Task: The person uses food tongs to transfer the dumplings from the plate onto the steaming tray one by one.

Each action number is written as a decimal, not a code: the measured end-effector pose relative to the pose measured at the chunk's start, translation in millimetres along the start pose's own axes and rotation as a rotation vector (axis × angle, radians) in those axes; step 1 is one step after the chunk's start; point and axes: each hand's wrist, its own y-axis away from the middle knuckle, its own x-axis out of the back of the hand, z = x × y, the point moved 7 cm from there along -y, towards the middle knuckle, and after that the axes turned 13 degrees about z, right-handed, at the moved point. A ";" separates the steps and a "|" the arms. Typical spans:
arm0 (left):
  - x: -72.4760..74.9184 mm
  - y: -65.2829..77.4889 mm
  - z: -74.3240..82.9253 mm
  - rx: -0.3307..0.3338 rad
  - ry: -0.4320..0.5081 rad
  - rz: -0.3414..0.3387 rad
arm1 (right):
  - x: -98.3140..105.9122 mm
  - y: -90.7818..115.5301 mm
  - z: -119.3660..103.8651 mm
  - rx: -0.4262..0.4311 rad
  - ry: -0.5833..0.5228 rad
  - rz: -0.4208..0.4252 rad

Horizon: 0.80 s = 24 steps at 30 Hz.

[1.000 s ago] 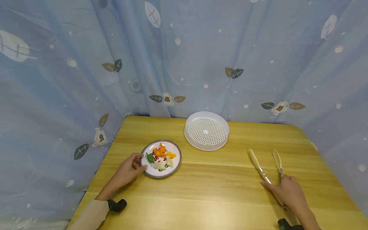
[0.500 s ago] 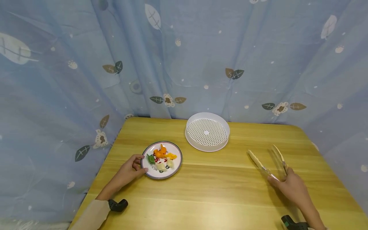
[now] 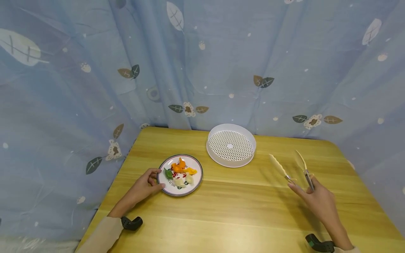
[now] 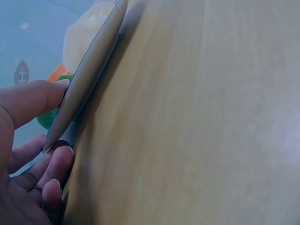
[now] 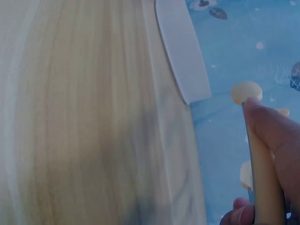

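Observation:
My left hand [image 3: 143, 188] pinches the left rim of a round white plate [image 3: 195, 182] with a dark edge, thumb on top and fingers curled underneath. On the plate lie several dumpling-like pieces: orange ones [image 3: 178, 167], a green one [image 3: 168, 173] and pale ones [image 3: 179, 182]. In the left wrist view the plate [image 4: 89, 75] shows edge-on, close to the tabletop. My right hand [image 3: 321, 200] grips a pair of tongs [image 3: 278, 166] above the table, their spread tips pointing away from me. In the right wrist view the thumb lies along one tong arm [image 5: 262, 173].
A round white perforated steamer tray [image 3: 233, 163] stands at the back of the wooden table [image 3: 221, 214], between plate and tongs. A blue patterned curtain [image 3: 209, 63] hangs behind and along both sides.
My right hand has raised the tongs off the tabletop, and their tips have moved slightly forward and left. My left hand stays at the plate's rim. The head view has shifted slightly.

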 end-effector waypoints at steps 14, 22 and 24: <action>-0.7 1.3 -0.1 0.023 0.027 0.012 | -0.3 -0.4 -40.4 0.189 -0.045 0.122; -0.1 1.8 0.8 0.025 0.040 0.012 | -5.9 1.5 -65.3 0.341 -0.092 0.173; 0.1 1.6 1.1 0.026 0.040 0.012 | -7.2 2.2 -70.8 0.373 -0.095 0.179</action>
